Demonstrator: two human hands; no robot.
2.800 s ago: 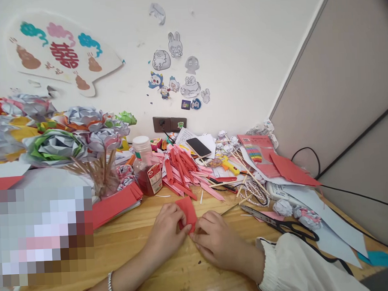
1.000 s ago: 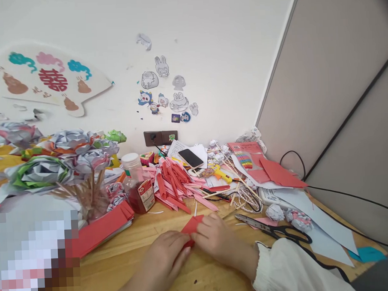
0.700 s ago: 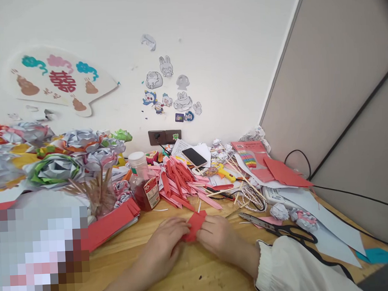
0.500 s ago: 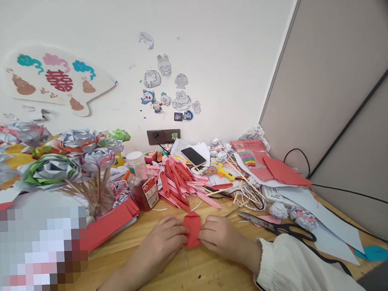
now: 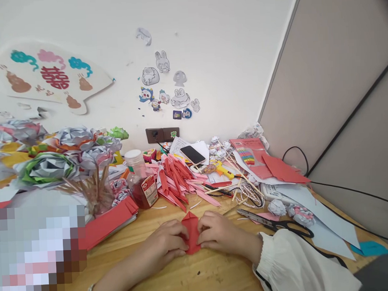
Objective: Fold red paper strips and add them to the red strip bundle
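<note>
Centrally, near the front of the pale wooden counter (image 5: pixel 174 281), a small folded red paper (image 5: pixel 192 236) lies between the two hands, its pointed end away from the person; the left hand (image 5: pixel 170 240) is curled nearly closed, with its fingertips and thumb pinching the left edge; the right hand (image 5: pixel 217 232) is bent in much the same way, fingers drawn together on the right edge. Beyond the left hand stands a clear plastic jar (image 5: pixel 138 176) with a white lid, upright, with something dark red inside its lower part and a red and white label on its side; whether that content is liquid I cannot tell. Left of the jar, a crinkled transparent holder (image 5: pixel 98 204) contains a bunch of thin wooden sticks (image 5: pixel 101 184), upright and splayed, beneath big folded-paper flowers (image 5: pixel 50 167); a stack of red paper (image 5: pixel 109 222) lies in front of it. Just right of the jar spreads a heap of red and pink paper strips (image 5: pixel 176 176); black-handled scissors (image 5: pixel 281 224) lie open a little beyond the right forearm.
</note>
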